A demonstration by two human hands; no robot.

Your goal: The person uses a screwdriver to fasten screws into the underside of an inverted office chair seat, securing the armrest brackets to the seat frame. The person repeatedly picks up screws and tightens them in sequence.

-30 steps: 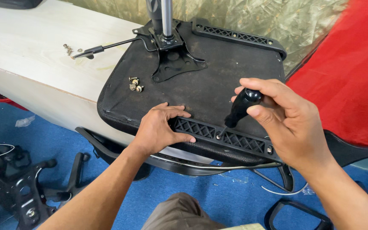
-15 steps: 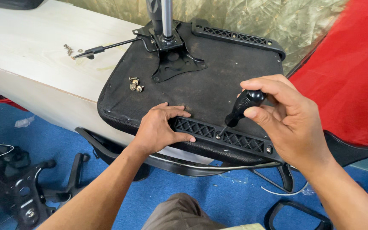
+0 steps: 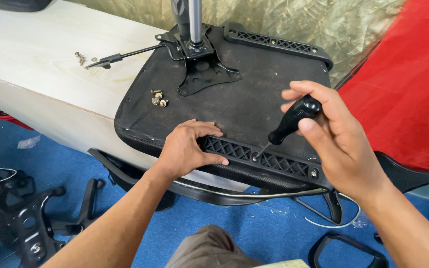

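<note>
An upturned black office chair seat (image 3: 254, 94) lies on a pale wooden table (image 3: 40, 59). My right hand (image 3: 338, 139) grips a black-handled screwdriver (image 3: 291, 121), tip set on a screw in the black lattice bracket (image 3: 269, 161) along the seat's near edge. My left hand (image 3: 187, 149) presses flat on the bracket's left end. A metal tilt mechanism with a gas cylinder (image 3: 197, 47) stands at the seat's centre. Loose brass screws (image 3: 158, 98) rest on the seat.
A second lattice bracket (image 3: 274, 42) sits on the seat's far edge. More screws (image 3: 80, 58) and a lever (image 3: 125, 54) lie on the table. A black chair base (image 3: 40, 218) and armrest parts lie on the blue floor; red fabric (image 3: 403, 94) is at right.
My right hand has tilted the screwdriver and turned slightly on the bracket screw. My left hand stays pressed on the bracket.
</note>
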